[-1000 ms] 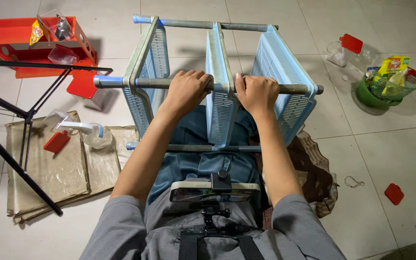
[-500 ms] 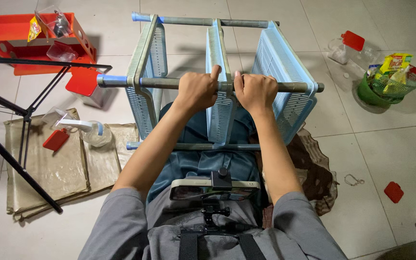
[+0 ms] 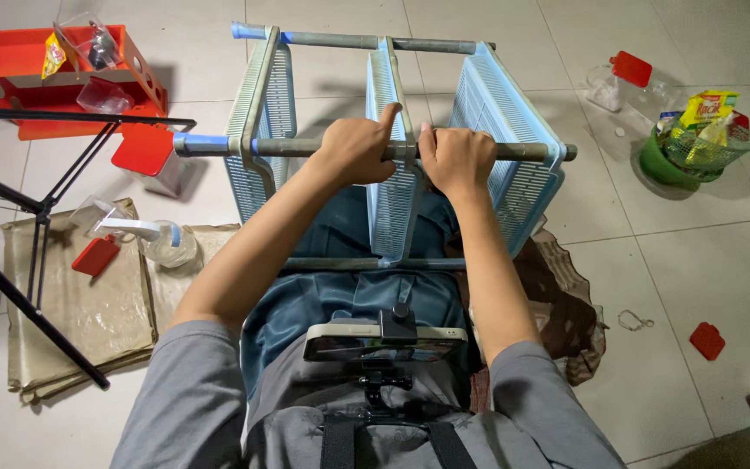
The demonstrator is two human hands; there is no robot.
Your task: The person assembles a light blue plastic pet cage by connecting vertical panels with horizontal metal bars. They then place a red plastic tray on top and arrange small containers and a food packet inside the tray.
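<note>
I sit on a pale tiled floor (image 3: 696,260) with cardboard sheets (image 3: 71,304) at my left. My left hand (image 3: 356,149) and right hand (image 3: 457,161) are both curled tight round the grey rod (image 3: 305,147) of the blue rack (image 3: 397,139) lying over my lap

Both hands — left hand (image 3: 358,149), right hand (image 3: 457,159) — on grey rack pole (image 3: 305,147)

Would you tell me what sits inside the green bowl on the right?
The green bowl holds a clear mesh-patterned container with yellow packets in it; the bowl's bottom is covered.
</note>
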